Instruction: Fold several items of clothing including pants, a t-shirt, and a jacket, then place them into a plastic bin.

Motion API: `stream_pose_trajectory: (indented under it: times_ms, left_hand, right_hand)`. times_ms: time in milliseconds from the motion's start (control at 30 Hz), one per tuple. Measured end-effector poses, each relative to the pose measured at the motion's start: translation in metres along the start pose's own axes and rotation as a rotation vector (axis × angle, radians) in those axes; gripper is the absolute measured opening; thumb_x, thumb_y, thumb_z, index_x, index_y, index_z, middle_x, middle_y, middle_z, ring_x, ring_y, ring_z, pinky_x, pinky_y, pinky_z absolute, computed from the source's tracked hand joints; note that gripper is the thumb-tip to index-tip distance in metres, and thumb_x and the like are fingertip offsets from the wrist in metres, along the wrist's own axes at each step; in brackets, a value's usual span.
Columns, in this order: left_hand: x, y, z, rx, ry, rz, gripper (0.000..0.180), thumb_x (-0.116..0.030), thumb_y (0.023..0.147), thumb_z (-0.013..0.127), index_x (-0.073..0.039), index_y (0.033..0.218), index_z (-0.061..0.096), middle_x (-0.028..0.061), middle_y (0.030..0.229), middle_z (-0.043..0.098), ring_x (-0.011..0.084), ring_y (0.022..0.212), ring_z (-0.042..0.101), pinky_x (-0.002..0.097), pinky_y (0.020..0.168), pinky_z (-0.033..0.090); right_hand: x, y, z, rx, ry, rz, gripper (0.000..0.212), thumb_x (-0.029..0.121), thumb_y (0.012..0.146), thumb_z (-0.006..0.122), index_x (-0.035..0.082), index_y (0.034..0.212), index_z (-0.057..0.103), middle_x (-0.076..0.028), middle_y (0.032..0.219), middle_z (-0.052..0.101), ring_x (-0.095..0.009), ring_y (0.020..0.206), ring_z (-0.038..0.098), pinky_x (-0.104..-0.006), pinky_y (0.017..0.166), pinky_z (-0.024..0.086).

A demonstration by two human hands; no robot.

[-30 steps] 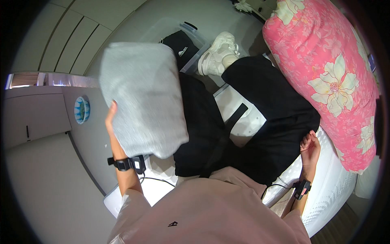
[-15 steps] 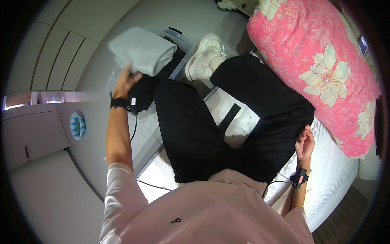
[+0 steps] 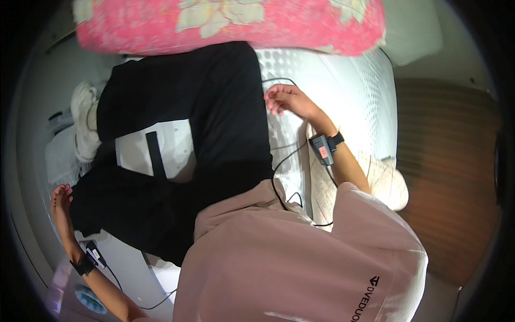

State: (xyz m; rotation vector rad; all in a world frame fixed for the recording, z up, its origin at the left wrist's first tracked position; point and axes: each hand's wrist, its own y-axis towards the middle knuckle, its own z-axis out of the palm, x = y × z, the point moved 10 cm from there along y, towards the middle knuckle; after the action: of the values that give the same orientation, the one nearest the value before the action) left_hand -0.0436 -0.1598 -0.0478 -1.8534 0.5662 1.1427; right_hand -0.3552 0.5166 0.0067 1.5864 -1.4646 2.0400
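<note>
The left hand [image 3: 61, 206] is at the left side, its fingers slightly bent and parted, right by the knee of the black trousers [image 3: 225, 107]; whether the fingertips touch the fabric I cannot tell. The trousers cover the seated person's legs, which reach from the middle toward the left. Just beyond that hand, a pale grey cloth [image 3: 65, 155] lies at the far left beside a white shoe [image 3: 84, 121], apparently in a clear box [image 3: 61, 124], though the view is dim and bent there. The right hand [image 3: 292, 101] hangs over the white mattress [image 3: 343, 75], right of the thigh, fingers loosely curled and a little apart. Pink floral bedding [image 3: 289, 29] lies along the far side
</note>
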Motion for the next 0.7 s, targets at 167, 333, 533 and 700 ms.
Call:
stream_pose_trajectory:
  times_ms: [167, 333, 533, 700]
  left_hand:
    - [0.025, 0.061, 0.048, 0.021, 0.666, 0.14, 0.037, -0.032, 0.093, 0.053, 0.001, 0.105, 0.065, 0.0127, 0.101, 0.067, 0.0217, 0.098, 0.062, 0.0294, 0.086, 0.044]
    - [0.041, 0.07, 0.057, 0.106, 0.502, -0.097, 0.043, -0.032, 0.091, 0.052, 0.005, 0.109, 0.064, 0.0188, 0.101, 0.068, 0.028, 0.1, 0.061, 0.0324, 0.092, 0.042]
    - [0.034, 0.044, 0.051, -0.108, 0.667, 0.074, 0.035, -0.026, 0.095, 0.052, 0.005, 0.105, 0.063, 0.017, 0.1, 0.068, 0.0245, 0.092, 0.061, 0.0326, 0.088, 0.044]
    - [0.028, 0.002, 0.045, -0.158, 0.573, 0.087, 0.035, -0.027, 0.099, 0.048, 0.003, 0.113, 0.061, 0.0185, 0.106, 0.065, 0.0263, 0.098, 0.06, 0.0332, 0.09, 0.044]
  right_hand:
    - [-0.04, -0.138, -0.168, -0.509, -1.028, 0.297, 0.026, 0.023, 0.092, 0.055, 0.0, 0.095, 0.064, -0.011, 0.081, 0.065, -0.021, 0.073, 0.06, -0.0347, 0.069, 0.049]
    - [-0.117, -0.245, -0.217, -0.436, -1.207, 0.633, 0.052, 0.043, 0.09, 0.049, -0.006, 0.091, 0.068, -0.028, 0.092, 0.066, -0.042, 0.091, 0.064, -0.0447, 0.084, 0.049]
    - [-0.097, -0.205, -0.052, -0.365, -0.819, 0.267, 0.024, 0.027, 0.085, 0.058, 0.006, 0.08, 0.069, -0.02, 0.077, 0.066, -0.037, 0.069, 0.063, -0.0449, 0.067, 0.05]
    - [-0.247, -0.217, 0.044, 0.443, -0.51, 1.041, 0.028, 0.014, 0.088, 0.042, 0.001, 0.072, 0.061, -0.01, 0.064, 0.062, -0.022, 0.054, 0.061, -0.0347, 0.048, 0.048]
